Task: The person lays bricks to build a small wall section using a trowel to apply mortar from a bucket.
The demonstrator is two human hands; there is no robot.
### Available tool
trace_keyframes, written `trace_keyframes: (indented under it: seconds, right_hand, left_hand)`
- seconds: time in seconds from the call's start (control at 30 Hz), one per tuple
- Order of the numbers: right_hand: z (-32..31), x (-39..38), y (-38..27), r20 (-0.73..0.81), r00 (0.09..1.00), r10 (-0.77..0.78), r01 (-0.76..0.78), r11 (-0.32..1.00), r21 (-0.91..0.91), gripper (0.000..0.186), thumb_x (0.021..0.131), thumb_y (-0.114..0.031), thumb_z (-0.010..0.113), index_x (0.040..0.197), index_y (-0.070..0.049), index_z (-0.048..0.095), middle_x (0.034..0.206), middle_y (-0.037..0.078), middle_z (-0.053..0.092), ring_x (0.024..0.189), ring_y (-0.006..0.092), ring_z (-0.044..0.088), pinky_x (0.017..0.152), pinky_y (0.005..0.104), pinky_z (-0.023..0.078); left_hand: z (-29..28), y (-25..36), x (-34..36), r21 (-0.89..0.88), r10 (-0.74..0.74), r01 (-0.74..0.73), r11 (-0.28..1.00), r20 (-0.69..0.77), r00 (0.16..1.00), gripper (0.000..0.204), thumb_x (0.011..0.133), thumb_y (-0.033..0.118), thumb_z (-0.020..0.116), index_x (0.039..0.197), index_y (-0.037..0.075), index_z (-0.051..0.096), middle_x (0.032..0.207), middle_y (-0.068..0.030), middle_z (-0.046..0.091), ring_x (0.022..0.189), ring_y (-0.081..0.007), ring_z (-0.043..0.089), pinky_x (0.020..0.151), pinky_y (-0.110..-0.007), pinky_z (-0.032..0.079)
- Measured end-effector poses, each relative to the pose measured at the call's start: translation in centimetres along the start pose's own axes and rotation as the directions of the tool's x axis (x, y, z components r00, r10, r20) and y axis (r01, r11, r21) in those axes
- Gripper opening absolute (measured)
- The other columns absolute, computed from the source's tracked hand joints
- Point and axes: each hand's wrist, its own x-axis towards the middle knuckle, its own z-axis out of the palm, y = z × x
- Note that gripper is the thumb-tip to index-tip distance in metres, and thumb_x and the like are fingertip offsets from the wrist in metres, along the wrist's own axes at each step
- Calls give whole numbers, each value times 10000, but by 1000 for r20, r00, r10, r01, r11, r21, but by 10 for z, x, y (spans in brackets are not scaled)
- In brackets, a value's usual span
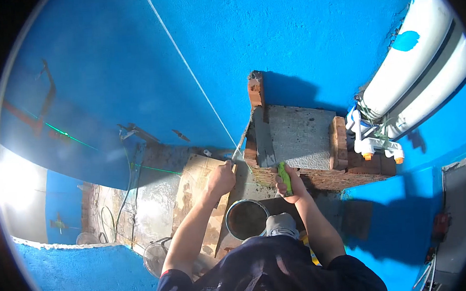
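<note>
My left hand point(221, 179) is closed in a fist beside the left end of a low brick wall point(319, 179). A narrow greyish strip sticks out above that fist; what the fingers grip is mostly hidden. My right hand point(294, 185) wraps round a bright green handle point(285, 178), held upright in front of the bricks; the working end cannot be made out. Grey mortar point(264, 144) coats the wall's left strip, next to a patterned grey slab point(301, 134). A taut white string point(189, 67) slants down the blue wall to near my left fist.
A round bucket point(246, 200) with dark contents stands below my hands. Cardboard point(193, 184) lies on the floor at left, near a clear container point(155, 257). White pipes point(409, 46) and white fittings point(372, 144) line the right side. Green laser lines cross the left wall.
</note>
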Motion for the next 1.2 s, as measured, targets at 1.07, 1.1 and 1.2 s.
trace_keyframes:
  seconds: [1.07,1.1,1.2]
  right_hand:
    - [170,17,-216,-253,966,49,-256,62,-965,398,930,-389,561,941,-3,656,699,82,654,500,106,597,419,250,469]
    - [167,17,-220,-255,963,89,-261,59,-964,395,931,-384,561,943,0,655,695,79,654,501,106,599,417,247,467]
    - [162,7,-217,-250,958,141,-254,11,-967,378,935,-368,563,911,-3,659,699,81,658,502,108,603,412,251,462]
  left_hand:
    - [15,-19,-38,-430,-23,14,903,-15,1000,307,792,204,547,1011,-4,602,923,-293,630,914,-443,608,803,-488,472]
    - [16,-23,-37,-436,-22,21,900,5,1000,323,795,194,568,1054,8,614,830,-223,623,799,-341,604,727,-426,476]
    - [17,-28,-40,-478,0,-8,879,-17,1000,293,788,158,587,1041,15,625,711,-111,591,671,-193,574,630,-351,466]
